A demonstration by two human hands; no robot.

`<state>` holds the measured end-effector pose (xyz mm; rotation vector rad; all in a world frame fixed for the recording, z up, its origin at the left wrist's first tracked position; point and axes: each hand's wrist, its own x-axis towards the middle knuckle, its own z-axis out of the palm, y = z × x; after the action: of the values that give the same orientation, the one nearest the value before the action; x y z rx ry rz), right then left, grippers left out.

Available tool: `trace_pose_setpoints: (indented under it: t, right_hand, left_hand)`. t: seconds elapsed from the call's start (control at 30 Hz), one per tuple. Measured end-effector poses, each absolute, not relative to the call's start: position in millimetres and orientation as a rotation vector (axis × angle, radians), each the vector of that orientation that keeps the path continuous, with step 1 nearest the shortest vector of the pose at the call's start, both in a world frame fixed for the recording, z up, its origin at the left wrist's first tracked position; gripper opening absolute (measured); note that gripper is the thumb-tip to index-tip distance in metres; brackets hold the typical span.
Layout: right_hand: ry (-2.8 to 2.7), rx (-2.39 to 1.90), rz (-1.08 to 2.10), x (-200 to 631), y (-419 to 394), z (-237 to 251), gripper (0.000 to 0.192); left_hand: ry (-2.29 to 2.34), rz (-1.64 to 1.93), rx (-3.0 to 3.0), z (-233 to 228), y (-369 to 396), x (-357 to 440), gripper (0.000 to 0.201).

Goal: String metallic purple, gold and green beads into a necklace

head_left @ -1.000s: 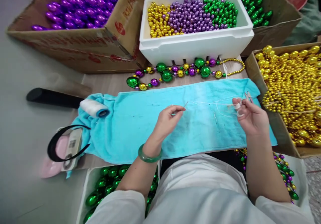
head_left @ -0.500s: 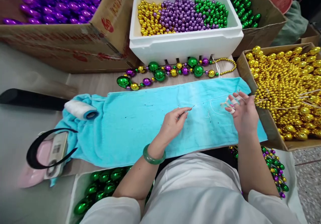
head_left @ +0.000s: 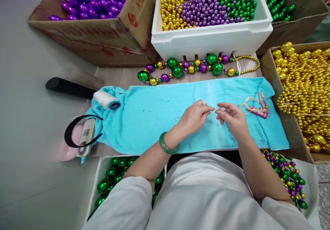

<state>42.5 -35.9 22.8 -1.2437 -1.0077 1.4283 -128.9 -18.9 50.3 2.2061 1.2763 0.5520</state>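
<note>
Fingers (head_left: 207, 109) of the left hand (head_left: 193, 118) are pinching a slender item (head_left: 213, 110), too small to identify, above the blue towel (head_left: 149, 123). The right hand (head_left: 235, 121) is meeting it with half-curled fingers, presumably for steadiness; whether they are gripping, I cannot tell. White thread (head_left: 238, 99) is trailing rightward. Pink snips (head_left: 260, 112) are lying beyond the right hand, apparently for easy reach.

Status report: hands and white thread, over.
Left hand pinched shut, right hand close beside it. White thread trails right over blue towel. Pink tool on towel, clear of both hands.
</note>
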Motion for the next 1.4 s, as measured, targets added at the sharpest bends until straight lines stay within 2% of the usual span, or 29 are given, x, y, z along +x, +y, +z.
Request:
trace_pose_setpoints:
  t: [0.2,0.3,0.4,0.5,0.63,0.73,0.97,1.13,1.3,1.4]
  right_hand:
    - [-1.111,-1.042,1.422,42.9,-22.0,27.5,0.043]
    - [-1.076,-0.939,1.543,39.1,-17.9,32.3,0.035]
    - [-1.064,-1.091,1.451,36.5,-17.9,36.1,0.02]
    - [-1.094,-1.243,1.255,39.1,-20.8,38.9,0.017]
    - [-1.078,-1.259,1.236,52.9,-27.6,38.0,0.018]
    - [-1.082,-1.24,1.351,70.1,-35.5,31.5,0.02]
    - [-0.843,-1.35,1.352,101.0,-52.5,9.3,0.024]
    - [-0.522,-1.189,1.23,84.9,-58.0,15.3,0.026]
    - [-0.76,-1.164,1.057,40.3,-63.3,28.1,0.014]
    - [-1.053,-1.203,0.839,17.0,-62.8,28.6,0.015]
  left_hand:
    - [1.132,0.354,2.617,86.3,-6.1,-133.3,0.029]
    - [1.069,0.321,2.586,108.3,6.5,-133.2,0.024]
    - [1.013,0.286,2.324,119.3,25.6,-135.5,0.019]
    - [0.959,0.345,1.785,117.8,42.0,-142.2,0.019]
    - [0.869,0.633,0.993,112.8,44.0,-153.9,0.05]
    - [0.76,0.774,0.678,111.9,33.4,-160.8,0.061]
    - [0.661,1.027,0.378,100.7,7.8,-170.0,0.05]
    - [0.61,1.133,0.234,91.0,-6.8,-167.6,0.047]
    - [0.622,1.173,0.13,88.3,-24.6,-148.3,0.053]
    - [0.667,1.189,0.203,87.0,-34.8,-135.0,0.057]
